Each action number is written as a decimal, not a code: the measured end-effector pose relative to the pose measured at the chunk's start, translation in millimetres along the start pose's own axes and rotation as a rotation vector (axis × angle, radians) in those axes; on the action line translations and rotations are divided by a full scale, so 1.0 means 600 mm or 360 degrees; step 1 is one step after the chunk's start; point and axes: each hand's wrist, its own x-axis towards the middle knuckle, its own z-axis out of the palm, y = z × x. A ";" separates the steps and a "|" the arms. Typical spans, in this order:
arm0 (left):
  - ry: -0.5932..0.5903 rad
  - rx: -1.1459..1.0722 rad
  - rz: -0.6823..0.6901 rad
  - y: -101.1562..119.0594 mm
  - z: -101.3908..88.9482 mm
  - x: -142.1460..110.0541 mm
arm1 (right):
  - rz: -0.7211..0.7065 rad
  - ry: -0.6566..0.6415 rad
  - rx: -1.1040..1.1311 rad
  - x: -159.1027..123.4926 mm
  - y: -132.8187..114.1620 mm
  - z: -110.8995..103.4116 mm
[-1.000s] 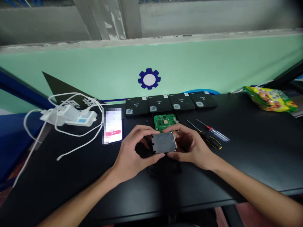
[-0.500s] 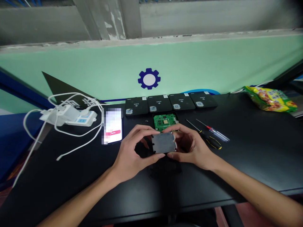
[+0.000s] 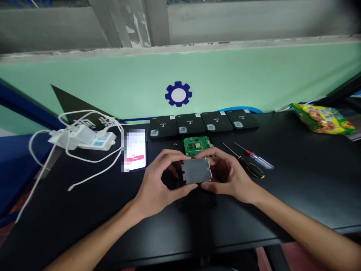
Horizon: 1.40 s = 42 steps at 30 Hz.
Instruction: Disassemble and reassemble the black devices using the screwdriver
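Note:
Between my two hands is a flat grey metal plate (image 3: 196, 171) with small notches along its sides. My left hand (image 3: 158, 184) grips its left end, thumb at the lower edge and fingers at the upper edge. On the right end, my right hand (image 3: 231, 175) holds it the same way. Just behind the plate lies a green circuit board (image 3: 194, 145) in a black housing, its near part hidden by the plate and my fingers. Below the plate, a dark flat piece (image 3: 197, 201) lies on the desk, hard to make out.
Several black boxes (image 3: 191, 123) line the back of the desk (image 3: 254, 222). Two screwdrivers (image 3: 252, 165) lie to the right, a snack bag (image 3: 324, 119) farther right. A lit phone (image 3: 135, 152), a power strip (image 3: 98, 141) with white cables and tiny screws (image 3: 175, 145) are to the left.
Almost nothing differs. The plate and both hands stay in nearly the same place, with the plate shifted very slightly to the right.

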 end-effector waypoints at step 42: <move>0.0176 -0.0096 0.0262 0.001 0.006 -0.009 | -0.0131 0.0040 -0.0186 -0.003 0.000 0.007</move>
